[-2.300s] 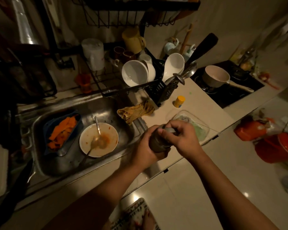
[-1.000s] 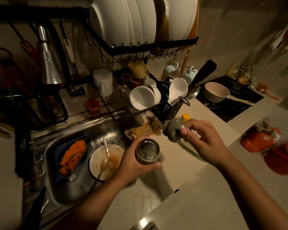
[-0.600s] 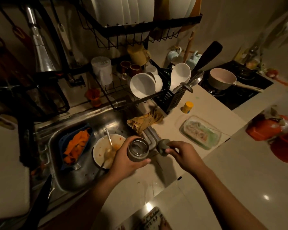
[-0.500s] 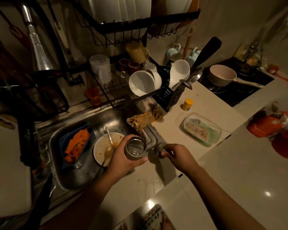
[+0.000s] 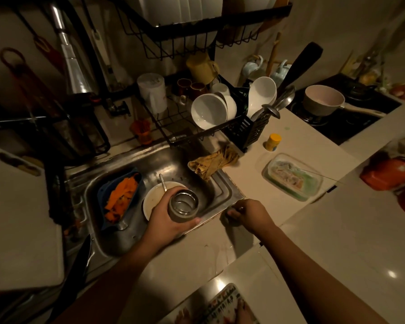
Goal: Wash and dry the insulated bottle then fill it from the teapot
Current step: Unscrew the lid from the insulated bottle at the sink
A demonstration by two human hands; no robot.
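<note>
The person's left hand [image 5: 167, 224] is wrapped firmly round the open bottle [image 5: 183, 208], holding it upright over the near right corner of the sink [image 5: 173, 164], with its steel mouth facing up. Just beside it to the right, the right hand [image 5: 251, 215] rests on the counter [image 5: 297, 146] with fingers curled over the dark lid [image 5: 231, 220], which is mostly hidden beneath them. Hand and bottle partly cover a white plate [image 5: 151, 199] in the sink with a spoon [image 5: 162, 182] on it, next to a blue tray [image 5: 105, 188] of orange strips. A yellow cloth [image 5: 212, 163] drapes over the sink's far right rim. Farther right on the counter are a glass box [image 5: 292, 177] and a small yellow-capped jar [image 5: 272, 142]. Behind the sink a black dish rack [image 5: 173, 127] holds white bowls [image 5: 208, 111]. A pot [image 5: 323, 100] sits on the stove [image 5: 344, 122] at the far right.
</note>
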